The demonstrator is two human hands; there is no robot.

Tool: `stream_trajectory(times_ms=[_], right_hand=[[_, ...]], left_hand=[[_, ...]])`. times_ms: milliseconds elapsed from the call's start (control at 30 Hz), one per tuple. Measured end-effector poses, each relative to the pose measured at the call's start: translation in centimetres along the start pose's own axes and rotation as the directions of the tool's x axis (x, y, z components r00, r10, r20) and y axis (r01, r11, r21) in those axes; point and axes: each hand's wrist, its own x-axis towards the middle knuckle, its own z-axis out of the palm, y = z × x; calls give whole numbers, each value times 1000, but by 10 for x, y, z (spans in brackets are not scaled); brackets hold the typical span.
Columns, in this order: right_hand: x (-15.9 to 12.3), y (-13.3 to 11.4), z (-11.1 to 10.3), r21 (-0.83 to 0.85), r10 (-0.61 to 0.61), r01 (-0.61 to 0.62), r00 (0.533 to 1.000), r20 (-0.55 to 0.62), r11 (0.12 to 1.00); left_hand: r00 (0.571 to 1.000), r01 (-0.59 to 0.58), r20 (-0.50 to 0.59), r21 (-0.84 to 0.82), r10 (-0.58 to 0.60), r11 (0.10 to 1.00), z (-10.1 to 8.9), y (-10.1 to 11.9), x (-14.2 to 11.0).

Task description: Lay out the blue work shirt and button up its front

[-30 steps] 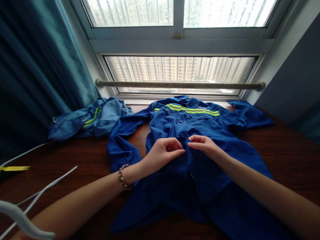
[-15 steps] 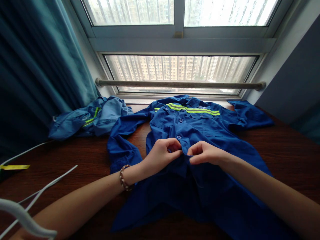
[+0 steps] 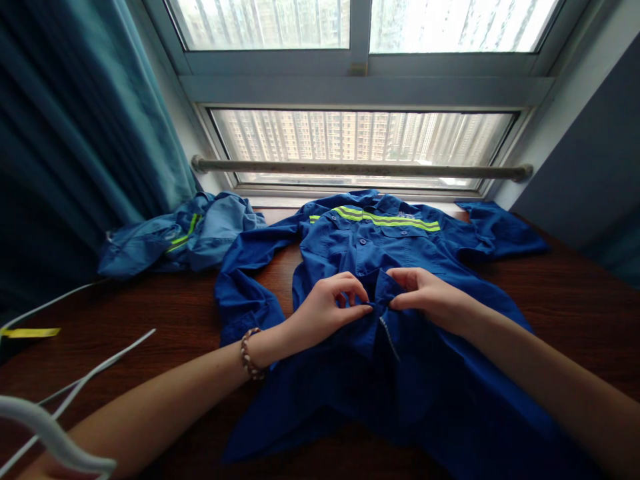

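Note:
A dark blue work jacket (image 3: 420, 257) with yellow-green stripes across the chest lies spread on the brown wooden table, its collar toward the window. Its front placket is lifted at the middle, and a strip of zipper (image 3: 389, 337) shows below the lifted part. My left hand (image 3: 340, 300) pinches the placket edge between thumb and fingertips. From the other side, my right hand (image 3: 425, 297) grips a raised flap of the same placket. A button (image 3: 363, 242) shows above my hands. Whatever lies between the fingertips is too small to make out.
A lighter blue folded garment (image 3: 220, 230) with a yellow-green stripe lies at the left by the curtain (image 3: 95, 133). White cables (image 3: 100, 367) and a yellow strip (image 3: 33, 333) are at the table's left. A metal rail (image 3: 360, 169) crosses the window.
My right hand has moved up and slightly right, folding the placket flap upward. The lower button is now hidden, and the zipper strip has come into view. My left hand has barely shifted.

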Motion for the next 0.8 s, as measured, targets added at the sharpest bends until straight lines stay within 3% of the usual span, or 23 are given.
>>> stream_trajectory(times_ms=[200,467,633,800], right_hand=[[4,6,-4,65,65,-57,991,-120,996],[3,5,1,-37,56,-61,992,-115,997],[5,7,-1,30,79,-75,982,-170,997],[4,6,-1,112,85,-72,990,-110,991]], left_hand=[[995,-13,101,-131,26,991,0,5,-2],[964,-264,6,-66,265,962,-3,8,-4],[972,-232,-44,2,232,973,-1,6,-5],[980,-197,-29,17,198,980,0,2,-5]])
